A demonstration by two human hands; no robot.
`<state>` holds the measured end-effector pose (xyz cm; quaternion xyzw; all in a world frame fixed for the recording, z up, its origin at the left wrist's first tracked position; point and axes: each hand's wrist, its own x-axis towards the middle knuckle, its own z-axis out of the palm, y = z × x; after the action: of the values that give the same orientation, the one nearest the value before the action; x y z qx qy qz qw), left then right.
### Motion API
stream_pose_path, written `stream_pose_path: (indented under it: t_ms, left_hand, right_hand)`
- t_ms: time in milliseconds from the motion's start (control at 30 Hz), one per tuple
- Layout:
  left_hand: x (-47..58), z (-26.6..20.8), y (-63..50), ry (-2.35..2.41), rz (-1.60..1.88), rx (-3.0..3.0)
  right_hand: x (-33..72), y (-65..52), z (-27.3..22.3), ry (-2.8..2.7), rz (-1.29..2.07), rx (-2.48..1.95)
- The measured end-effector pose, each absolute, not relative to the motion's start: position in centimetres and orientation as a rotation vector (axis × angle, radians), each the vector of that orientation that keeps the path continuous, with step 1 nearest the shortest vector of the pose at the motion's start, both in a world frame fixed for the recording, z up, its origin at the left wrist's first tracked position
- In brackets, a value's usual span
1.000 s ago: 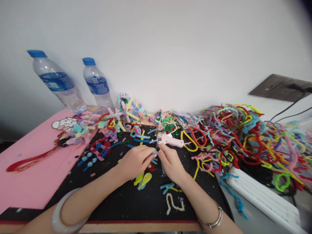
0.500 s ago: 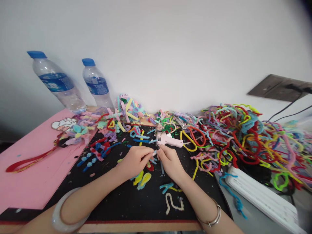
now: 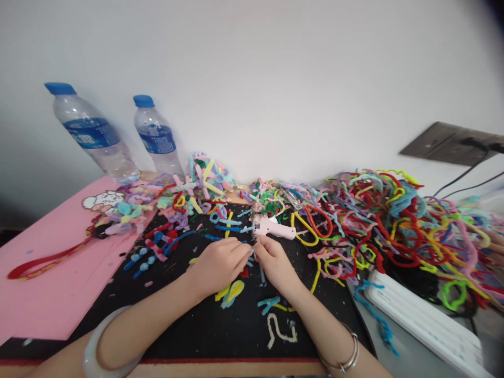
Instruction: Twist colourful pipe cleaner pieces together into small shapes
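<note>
My left hand (image 3: pixel 220 263) and my right hand (image 3: pixel 275 264) meet over the black mat, fingertips pinched close together. Between them shows a little of a light blue pipe cleaner (image 3: pixel 251 256); the fingers hide most of it. Just beyond my right hand lies a pale pink hot glue gun (image 3: pixel 275 228). Blue pipe cleaner pieces (image 3: pixel 229 228) rest left of the gun. Below my hands are a yellow and blue looped piece (image 3: pixel 235 292), a small light blue twisted piece (image 3: pixel 268 302) and a bent cream pipe cleaner (image 3: pixel 280 332).
A large tangle of coloured pipe cleaners (image 3: pixel 394 220) fills the right, beside a white power strip (image 3: pixel 425 320). Another person's hand (image 3: pixel 494 245) reaches in at the right edge. Two water bottles (image 3: pixel 94 134) (image 3: pixel 156 134) stand at the back left, behind pink card (image 3: pixel 51 252).
My left fingers have curled further over the light blue piece, covering more of it. Another person's hand has appeared at the right edge by the tangle.
</note>
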<state>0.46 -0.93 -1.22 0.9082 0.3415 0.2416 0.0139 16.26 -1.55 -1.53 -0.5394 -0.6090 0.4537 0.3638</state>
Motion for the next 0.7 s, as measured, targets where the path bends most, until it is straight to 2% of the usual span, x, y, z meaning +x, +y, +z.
stream_pose_path:
  t_ms: [200,433,700]
  left_hand:
    - [0.2,-1.1,-0.8,1.031,0.602,2.668]
    - [-0.2,0.1,-0.5,0.884,0.665,2.277]
    - [-0.1,1.4,-0.5,0.805,0.622,1.767]
  right_hand:
    - [16.9,-1.4,-0.7,-1.742,1.179,-1.314]
    - [17.0,-1.6,0.2,-1.819,1.155,-1.228]
    - [17.0,-2.3,0.6,-1.872,0.954,-1.179]
